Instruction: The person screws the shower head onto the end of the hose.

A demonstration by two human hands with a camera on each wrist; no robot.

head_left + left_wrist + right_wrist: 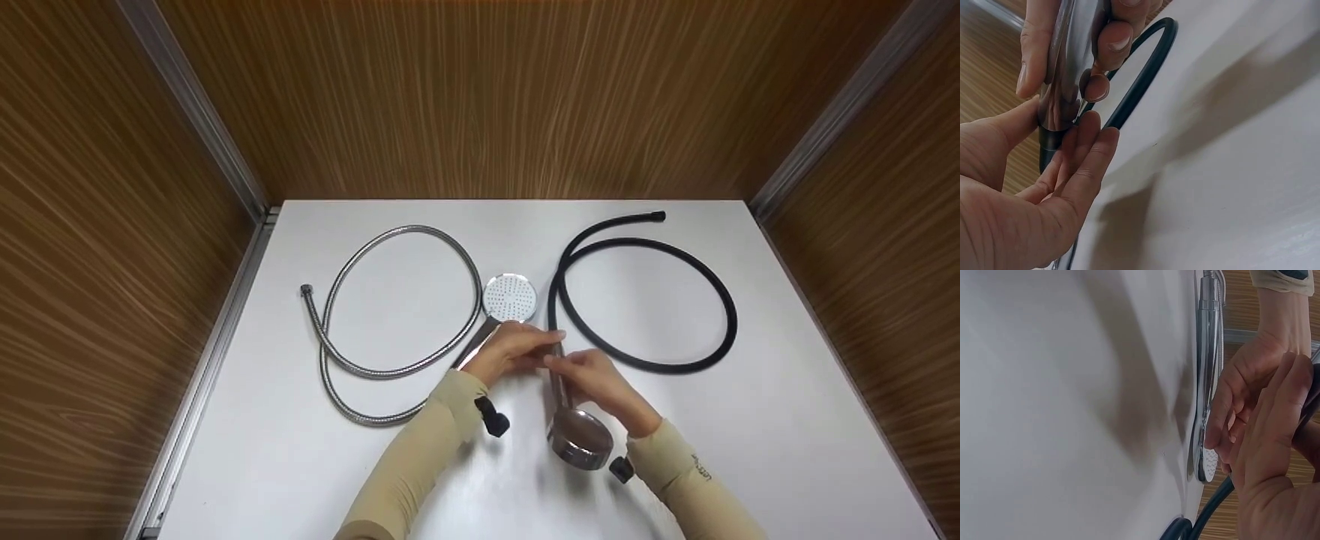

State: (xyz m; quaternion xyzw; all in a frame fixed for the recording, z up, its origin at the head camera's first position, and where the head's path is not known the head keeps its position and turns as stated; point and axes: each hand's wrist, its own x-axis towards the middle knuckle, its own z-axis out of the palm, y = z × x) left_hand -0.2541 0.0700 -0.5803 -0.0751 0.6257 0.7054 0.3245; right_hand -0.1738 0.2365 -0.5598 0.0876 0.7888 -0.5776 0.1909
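Note:
My right hand [600,379] grips the handle of a chrome shower head [581,439], whose round end points down toward me. My left hand [517,349] pinches around the joint where that handle meets the black connector [1049,140] of a black shower hose [675,368]. In the left wrist view the chrome handle [1072,62] sits against the connector, the left fingers beneath and the right fingers above. The thread inside is hidden. In the right wrist view the hands largely cover the joint. Held and hose end appear raised above the white table [795,420].
A second shower head [510,298] lies spray face up behind my left hand, its handle partly covered by the wrist. Left of it a coiled silver hose [375,373] lies on the table. Wood-grain panels [480,97] stand at the back and both sides.

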